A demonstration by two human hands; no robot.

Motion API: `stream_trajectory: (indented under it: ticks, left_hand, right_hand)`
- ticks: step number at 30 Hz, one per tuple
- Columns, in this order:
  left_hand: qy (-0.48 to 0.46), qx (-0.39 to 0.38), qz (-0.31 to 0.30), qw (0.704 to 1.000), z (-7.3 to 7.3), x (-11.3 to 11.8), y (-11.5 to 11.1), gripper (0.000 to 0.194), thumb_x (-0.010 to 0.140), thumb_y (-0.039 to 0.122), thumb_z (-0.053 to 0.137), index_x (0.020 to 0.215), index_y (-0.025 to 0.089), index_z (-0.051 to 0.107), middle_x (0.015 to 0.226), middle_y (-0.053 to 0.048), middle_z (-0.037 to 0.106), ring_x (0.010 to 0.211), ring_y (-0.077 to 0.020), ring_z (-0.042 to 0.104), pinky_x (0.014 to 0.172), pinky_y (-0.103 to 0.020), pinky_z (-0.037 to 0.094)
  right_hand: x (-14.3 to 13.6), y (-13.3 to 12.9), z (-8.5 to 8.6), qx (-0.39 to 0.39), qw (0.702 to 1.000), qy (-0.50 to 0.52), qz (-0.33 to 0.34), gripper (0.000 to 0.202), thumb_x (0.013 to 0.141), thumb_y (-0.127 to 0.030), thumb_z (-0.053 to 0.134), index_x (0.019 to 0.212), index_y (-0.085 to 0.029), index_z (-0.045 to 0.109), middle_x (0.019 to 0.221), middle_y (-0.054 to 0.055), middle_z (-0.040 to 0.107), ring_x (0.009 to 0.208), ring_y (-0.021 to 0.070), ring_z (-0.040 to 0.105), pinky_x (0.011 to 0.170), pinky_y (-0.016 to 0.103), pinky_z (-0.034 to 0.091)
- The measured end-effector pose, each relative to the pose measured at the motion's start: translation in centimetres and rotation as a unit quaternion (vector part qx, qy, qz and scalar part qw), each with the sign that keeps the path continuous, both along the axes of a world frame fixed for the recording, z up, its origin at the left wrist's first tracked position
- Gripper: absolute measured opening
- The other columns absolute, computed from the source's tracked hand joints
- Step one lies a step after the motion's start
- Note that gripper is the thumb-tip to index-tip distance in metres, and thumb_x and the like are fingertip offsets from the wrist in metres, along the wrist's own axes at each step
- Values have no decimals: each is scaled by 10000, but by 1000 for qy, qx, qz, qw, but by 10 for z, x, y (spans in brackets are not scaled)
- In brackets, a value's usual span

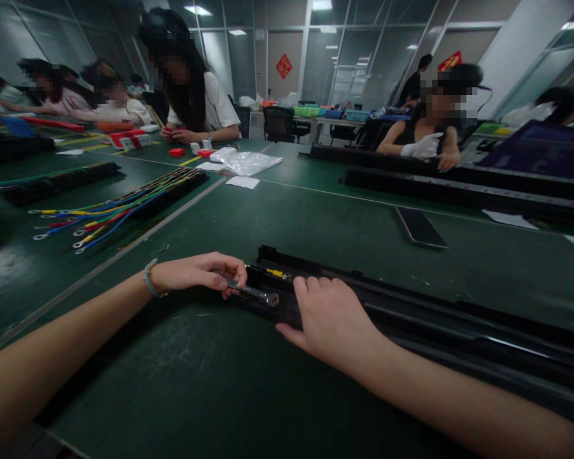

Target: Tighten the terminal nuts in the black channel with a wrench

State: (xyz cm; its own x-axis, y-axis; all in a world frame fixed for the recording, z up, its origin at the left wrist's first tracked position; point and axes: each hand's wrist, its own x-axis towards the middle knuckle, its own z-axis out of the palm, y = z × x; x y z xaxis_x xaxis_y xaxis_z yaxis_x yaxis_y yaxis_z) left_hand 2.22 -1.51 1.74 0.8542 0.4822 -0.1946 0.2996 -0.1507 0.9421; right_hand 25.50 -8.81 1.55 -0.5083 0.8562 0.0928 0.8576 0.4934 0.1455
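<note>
My left hand is closed around a metal wrench. The wrench's head sits over a small fastener near the end of a long black housing, which lies across the table toward the right. My right hand grips that housing just right of the wrench head, fingers over it and thumb along the near side. Between my hands, inside the housing, shows a cable end with a yellow sleeve and a lug. My right fingers partly hide what lies beyond it.
A bundle of coloured cables with ring lugs lies at the left. A phone rests beyond the housing. Farther back are clear plastic bags, white paper and more black housings. Co-workers sit across the table, one wearing white gloves.
</note>
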Motion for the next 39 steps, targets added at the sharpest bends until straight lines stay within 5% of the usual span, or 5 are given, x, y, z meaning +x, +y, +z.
stream_trajectory:
  ticks: [13, 39]
  left_hand:
    - [-23, -20, 1, 1000, -3, -1, 2, 237, 751, 341, 533, 868, 134, 538, 796, -37, 508, 721, -170, 468, 661, -275, 398]
    - [16, 30, 6, 999, 1, 2, -2, 96, 784, 199, 501, 853, 144, 538, 789, -15, 493, 704, -145, 464, 636, -241, 410]
  right_hand:
    - [0, 0, 3, -14, 1000, -14, -2, 478, 716, -553, 386, 911, -132, 499, 772, 100, 562, 702, 219, 523, 623, 347, 373]
    - [-1, -1, 2, -12, 1000, -15, -2, 482, 716, -561, 379, 905, -136, 506, 776, 105, 567, 720, 223, 528, 648, 354, 371]
